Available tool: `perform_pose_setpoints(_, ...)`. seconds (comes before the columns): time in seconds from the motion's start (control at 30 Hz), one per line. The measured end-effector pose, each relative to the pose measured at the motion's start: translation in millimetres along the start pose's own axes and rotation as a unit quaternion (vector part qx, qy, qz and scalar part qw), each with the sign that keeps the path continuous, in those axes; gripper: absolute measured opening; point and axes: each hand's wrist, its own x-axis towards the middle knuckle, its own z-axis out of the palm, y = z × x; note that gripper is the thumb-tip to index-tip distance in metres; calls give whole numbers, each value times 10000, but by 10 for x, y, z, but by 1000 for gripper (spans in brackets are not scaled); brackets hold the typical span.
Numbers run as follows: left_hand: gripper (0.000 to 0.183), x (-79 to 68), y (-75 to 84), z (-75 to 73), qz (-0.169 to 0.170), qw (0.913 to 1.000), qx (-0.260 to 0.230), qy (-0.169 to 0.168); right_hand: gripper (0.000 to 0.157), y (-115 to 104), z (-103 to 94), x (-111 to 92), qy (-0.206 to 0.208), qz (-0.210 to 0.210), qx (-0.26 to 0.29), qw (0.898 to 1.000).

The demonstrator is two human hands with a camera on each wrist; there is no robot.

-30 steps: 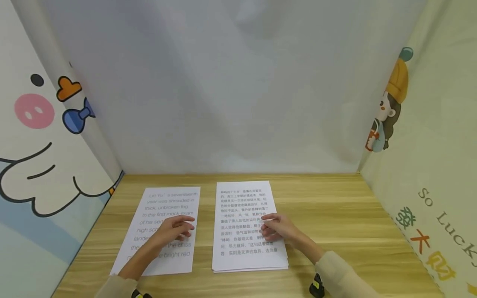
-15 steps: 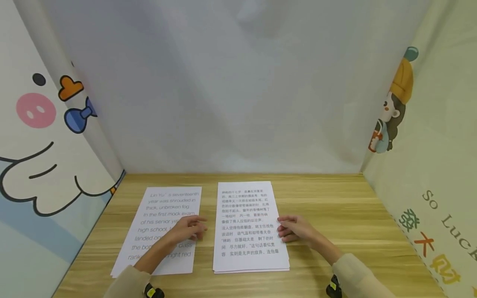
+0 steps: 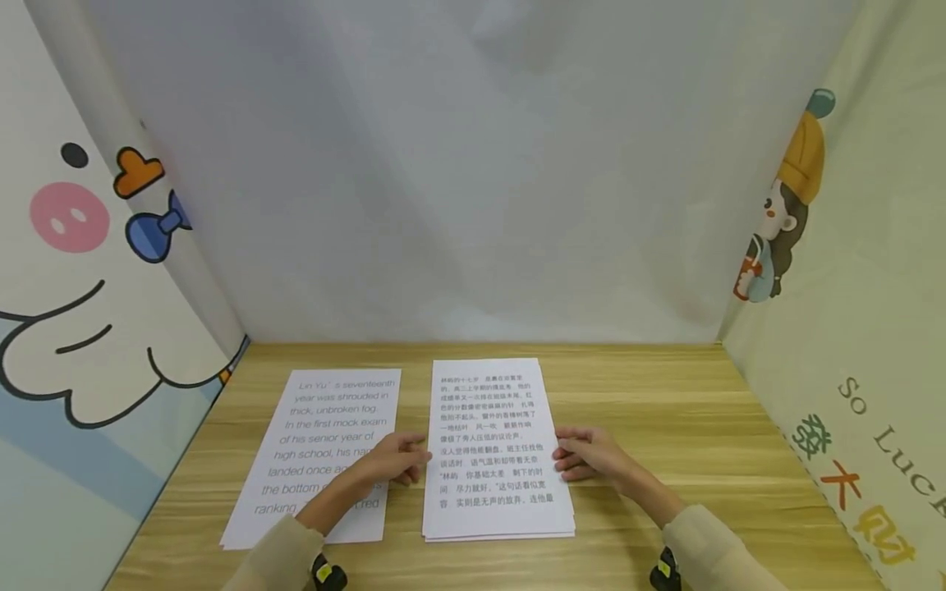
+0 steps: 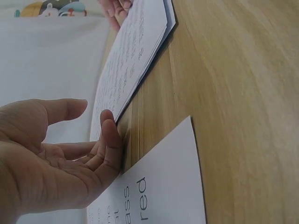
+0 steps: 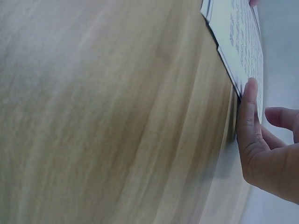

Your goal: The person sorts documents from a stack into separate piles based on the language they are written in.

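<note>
A stack of white sheets printed with Chinese text (image 3: 491, 447) lies flat between my two hands. At its left edge is my left hand (image 3: 397, 460), palm turned toward the stack; in the left wrist view its thumb stands apart and its fingers (image 4: 110, 135) bend loosely, tips right at the paper's side. Along the opposite edge sits my right hand (image 3: 594, 456), its fingers (image 5: 246, 109) fairly straight and at the sheets' side, the thumb raised above. Under my left forearm, a second pile printed with large English text (image 3: 336, 423) is partly covered.
Both piles rest on a wood-grain table (image 3: 650, 410). A pale curtain (image 3: 473, 180) rises behind its far edge, and cartoon-printed cloths, one with a pink pig nose (image 3: 70, 217), flank the left and right sides. A few lower sheets stick out slightly from under the stack.
My left hand has moved right, from over the English pile to the Chinese stack's left edge. My right hand has drawn back from over that stack to its right edge.
</note>
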Motion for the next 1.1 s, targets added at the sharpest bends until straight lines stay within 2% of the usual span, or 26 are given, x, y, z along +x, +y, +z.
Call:
perform_pose_setpoints(0.33, 61, -9, 21, 3, 49, 10000, -34, -33, 55, -3, 3, -34, -56, -64, -36, 10000)
perform_pose_setpoints(0.53, 52, 0, 17, 24, -46, 9998, -59, 197, 55, 7, 13, -45, -35, -45, -56, 10000)
perform_pose_setpoints(0.77, 55, 31, 15, 80, -250, 9990, -36, 378, 56, 24, 39, -39, -64, -38, -26, 10000)
perform_pose_setpoints(1.1, 55, 6, 49, 95, -125, 9987, 24, 486, 51, 46, 38, -48, -60, -76, -50, 9999)
